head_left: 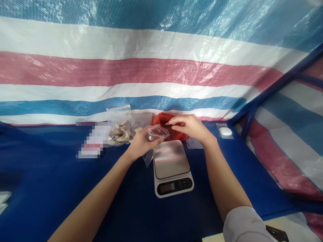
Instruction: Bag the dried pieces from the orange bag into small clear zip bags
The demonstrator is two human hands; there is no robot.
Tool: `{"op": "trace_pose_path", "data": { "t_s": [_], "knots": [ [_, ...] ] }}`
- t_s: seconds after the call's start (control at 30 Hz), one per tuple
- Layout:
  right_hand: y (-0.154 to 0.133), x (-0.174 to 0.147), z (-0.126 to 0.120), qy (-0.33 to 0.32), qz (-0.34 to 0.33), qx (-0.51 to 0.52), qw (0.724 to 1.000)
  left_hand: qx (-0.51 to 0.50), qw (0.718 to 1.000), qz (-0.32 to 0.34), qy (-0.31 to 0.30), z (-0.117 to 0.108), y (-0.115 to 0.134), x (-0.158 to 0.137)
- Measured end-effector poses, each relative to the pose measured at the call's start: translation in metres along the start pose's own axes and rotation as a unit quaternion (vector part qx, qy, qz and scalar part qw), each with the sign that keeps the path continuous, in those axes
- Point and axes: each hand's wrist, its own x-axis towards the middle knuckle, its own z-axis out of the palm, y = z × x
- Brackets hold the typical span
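My left hand [142, 143] is closed on a clear zip bag [157, 132], whose mouth gapes toward the right. The bag's lower corner hangs beside the digital kitchen scale [171, 159]. My right hand [189, 126] is over an open red plastic bag [163, 117] behind the scale. Between its fingertips is a small pale brown piece [167, 123], too small to name. Dark contents show inside the red bag but are hard to make out. The scale's steel plate carries nothing, and its display shows no readable figure.
Left of my hands stand zip bags [119, 129] with pale dried slices, beside a blurred-out paper [93, 141]. A flat clear bag [194, 144] lies right of the scale. Farther right is a white oval object [225, 131]. Striped tarpaulin [151, 72] rises behind the blue table [126, 208].
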Motion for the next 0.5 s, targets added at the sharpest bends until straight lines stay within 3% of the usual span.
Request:
{"op": "trace_pose_path", "data": {
  "t_s": [0.1, 0.2, 0.5],
  "knots": [
    [0.021, 0.004, 0.003, -0.013, 0.045, -0.074, 0.996, -0.002, 1.000, -0.009, 0.009, -0.003, 0.001, 0.000],
    [0.034, 0.014, 0.015, -0.089, 0.037, -0.154, 0.983, 0.003, 1.000, -0.008, 0.012, -0.005, -0.001, 0.000],
    [0.037, 0.041, 0.033, -0.144, 0.033, -0.290, 0.945, -0.002, 1.000, 0.005, 0.007, -0.007, -0.003, 0.002]
  ]
}}
